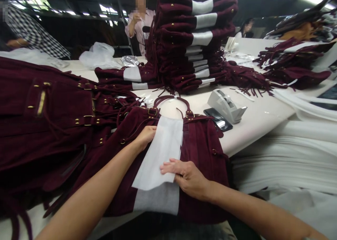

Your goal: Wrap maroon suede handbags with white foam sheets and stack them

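A burgundy suede-like handbag (205, 138) lies flat in front of me, its looped handles pointing away. Over its middle runs a long white sheet (166, 141) of thin, soft material. My left hand (146, 135) is closed at the sheet's upper left edge, with its fingertips partly hidden by it. Farther down, my right hand (188, 175) grips the sheet's right edge, fingers on top and thumb below. Beneath the sheet's loose lower end, a greyer white strip (158, 200) lies against the bag's near part.
More burgundy bags (60, 110) lie on the left. A tall stack of bags (179, 50) with white bands stands behind. On the right of the table (252, 127) are a grey tape dispenser (226, 106) and a phone (221, 122). White sheets (273, 162) are piled lower right. A person (143, 22) stands beyond.
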`<move>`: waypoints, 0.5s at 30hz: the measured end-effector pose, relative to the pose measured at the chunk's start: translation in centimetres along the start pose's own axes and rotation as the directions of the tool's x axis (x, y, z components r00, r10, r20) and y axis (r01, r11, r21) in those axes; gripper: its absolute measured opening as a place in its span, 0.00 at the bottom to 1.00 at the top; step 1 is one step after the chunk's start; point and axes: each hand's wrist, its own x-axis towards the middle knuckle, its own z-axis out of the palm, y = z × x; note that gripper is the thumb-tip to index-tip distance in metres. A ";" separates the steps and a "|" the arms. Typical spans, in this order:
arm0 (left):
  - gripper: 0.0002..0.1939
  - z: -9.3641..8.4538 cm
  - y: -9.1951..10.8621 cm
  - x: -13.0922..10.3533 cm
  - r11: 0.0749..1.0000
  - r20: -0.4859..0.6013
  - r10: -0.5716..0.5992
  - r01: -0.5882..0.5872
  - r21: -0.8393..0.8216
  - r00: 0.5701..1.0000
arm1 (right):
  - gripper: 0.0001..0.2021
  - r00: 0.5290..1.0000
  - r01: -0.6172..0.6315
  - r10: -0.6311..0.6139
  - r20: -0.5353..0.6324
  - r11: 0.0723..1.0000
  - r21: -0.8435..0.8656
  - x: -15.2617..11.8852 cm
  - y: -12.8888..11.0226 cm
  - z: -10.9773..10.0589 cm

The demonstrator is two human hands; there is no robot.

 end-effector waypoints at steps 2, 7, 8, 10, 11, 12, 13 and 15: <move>0.20 0.0 0.1 -0.1 1.000 0.010 -0.009 0.009 0.000 1.000 | 0.15 0.999 0.037 -0.037 0.003 0.999 -0.025 -0.1 0.1 0.2; 0.18 0.1 0.3 -0.7 1.000 -0.006 -0.013 0.013 -0.019 1.000 | 0.13 0.995 0.087 -0.083 0.050 0.992 -0.093 0.1 0.3 -0.1; 0.18 0.1 0.4 -0.8 1.000 -0.015 -0.013 0.012 -0.026 1.000 | 0.12 0.995 0.093 -0.088 0.053 0.991 -0.101 0.1 0.3 -0.2; 0.20 0.2 0.4 -1.0 0.999 -0.044 -0.005 0.003 -0.047 0.999 | 0.12 0.994 0.108 -0.104 0.041 0.987 -0.118 0.0 0.3 -0.2; 0.22 0.2 0.4 -1.1 0.998 -0.056 -0.002 -0.001 -0.061 0.998 | 0.13 0.993 0.114 -0.110 0.034 0.985 -0.126 -0.1 0.4 -0.2; 0.25 0.2 0.4 -1.1 0.997 -0.063 -0.002 -0.003 -0.075 0.998 | 0.13 0.993 0.116 -0.113 0.030 0.984 -0.133 -0.1 0.4 -0.1; 0.28 0.1 0.4 -1.2 0.996 -0.063 -0.007 0.001 -0.085 0.998 | 0.13 0.993 0.114 -0.112 0.027 0.984 -0.139 -0.1 0.5 -0.1; 0.30 0.1 0.4 -1.2 0.996 -0.050 -0.022 0.017 -0.085 0.998 | 0.14 0.994 0.105 -0.102 0.029 0.983 -0.150 0.0 0.5 -0.1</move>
